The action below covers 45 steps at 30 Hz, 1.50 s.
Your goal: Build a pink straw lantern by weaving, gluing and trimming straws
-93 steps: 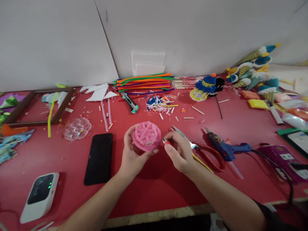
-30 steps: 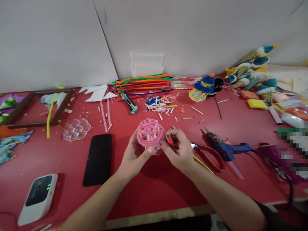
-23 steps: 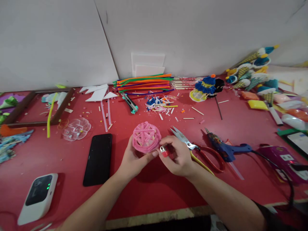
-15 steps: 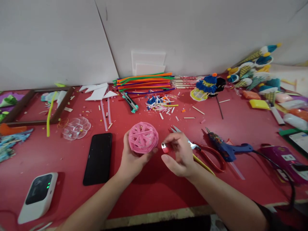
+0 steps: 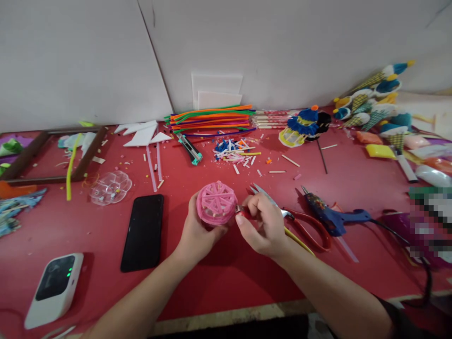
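Observation:
My left hand [image 5: 198, 230] is wrapped round a pink openwork craft piece [image 5: 216, 203], round, with spokes across its top like a wheel. A red lighter [image 5: 244, 212] with a metal top is gripped in my right hand [image 5: 266, 226]. Its metal end is at the right side of the pink piece; whether the two touch I cannot tell, and no flame shows. Just right of my right hand lie red-handled scissors [image 5: 307, 226], with a yellow strip [image 5: 298, 241] beside them. A black phone [image 5: 143, 233] lies left of my left hand.
A blue glue gun [image 5: 332, 219] with a cord lies at the right. Behind are a utility knife [image 5: 190, 149], scattered stick scraps [image 5: 233, 151], pipe cleaners [image 5: 212, 120] and a blue-topped craft figure [image 5: 300, 127]. A white device [image 5: 56, 287] sits front left, a clear flower-shaped tray [image 5: 111, 188] beyond it.
The pink piece has moved slightly right and tilted in my left hand. My right hand has closed more around the lighter, and its metal end now meets the piece's edge in view.

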### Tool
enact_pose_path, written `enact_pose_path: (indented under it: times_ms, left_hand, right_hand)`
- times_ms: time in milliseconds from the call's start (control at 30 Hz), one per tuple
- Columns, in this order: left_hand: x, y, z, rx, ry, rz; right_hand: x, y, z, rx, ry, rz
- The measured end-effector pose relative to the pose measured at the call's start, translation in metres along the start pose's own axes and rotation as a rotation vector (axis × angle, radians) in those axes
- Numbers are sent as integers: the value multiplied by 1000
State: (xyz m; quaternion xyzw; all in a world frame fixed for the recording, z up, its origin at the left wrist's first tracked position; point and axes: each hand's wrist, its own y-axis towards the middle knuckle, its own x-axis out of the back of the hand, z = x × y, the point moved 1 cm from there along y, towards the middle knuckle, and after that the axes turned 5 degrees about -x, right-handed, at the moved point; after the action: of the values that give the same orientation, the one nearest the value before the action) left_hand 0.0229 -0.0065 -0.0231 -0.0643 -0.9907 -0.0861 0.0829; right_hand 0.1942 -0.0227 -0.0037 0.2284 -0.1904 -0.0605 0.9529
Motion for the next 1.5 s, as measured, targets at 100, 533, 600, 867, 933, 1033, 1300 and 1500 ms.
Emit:
enact_pose_path:
  times_ms: [100,533,600,867,933,1033,1300,1500]
  left_hand:
    - [0,0,2,-9,-20,-5]
    - [-2,-2,1,44,-43,-9]
    - [-3,-2,1,46,-45,-2]
    - [-2,0,1,44,-12,10]
    - [-2,0,-1,28,10,11]
    - [-1,1,-2,20,30,2]
    - [-3,1,-6,93,-118,-46]
    - [-2,-1,-11,264,-326,-1]
  right_hand:
    - [-1,0,1,15,-3,28]
    - [-2,1,0,88,-67,40]
    - [-2,1,0,108,-78,41]
    - [-3,0,-2,218,-134,15]
    - [-2,1,-3,158,-128,-13]
    - [0,2,-3,84,-135,-47]
    - [-1,3,-9,-92,-126,-93]
    - [-6,-1,-14,-259,170,-104]
